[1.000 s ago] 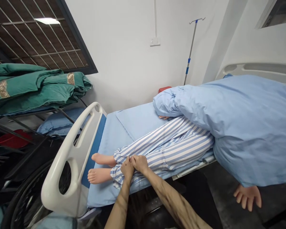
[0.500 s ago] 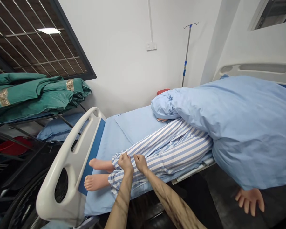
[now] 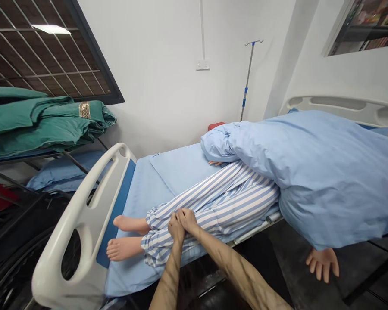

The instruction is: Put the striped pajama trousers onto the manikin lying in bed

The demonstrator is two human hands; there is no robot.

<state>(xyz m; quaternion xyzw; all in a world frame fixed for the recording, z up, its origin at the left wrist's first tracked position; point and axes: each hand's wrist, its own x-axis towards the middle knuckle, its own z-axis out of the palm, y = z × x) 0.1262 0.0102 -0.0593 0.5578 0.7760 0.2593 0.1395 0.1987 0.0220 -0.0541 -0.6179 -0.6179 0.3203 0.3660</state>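
Observation:
My left hand [image 3: 176,227] and my right hand [image 3: 189,221] are closed and touch each other over the lower legs of a manikin lying on the bed. Curled fingers hide whatever they hold, if anything. Below them are blue-and-white striped trousers [image 3: 242,202]; I cannot tell whether the hands press on the cloth. The manikin's bare feet [image 3: 126,248] stick out of the cuffs to the left of my hands. A light blue quilt [image 3: 320,172] is heaped over its upper body, and one manikin hand [image 3: 323,262] hangs out below the quilt's near edge.
At the left, the bed's white footboard [image 3: 80,215] rises beside the feet. Beyond it, folded green cloth [image 3: 51,125] lies on a metal rack. An IV pole [image 3: 248,77] stands by the far wall. The headboard [image 3: 336,103] is at the right, behind the quilt.
My two fists have come together from slightly apart, the left one moving right and both lower toward the striped trousers. The view has shifted a little; the manikin and quilt lie as before.

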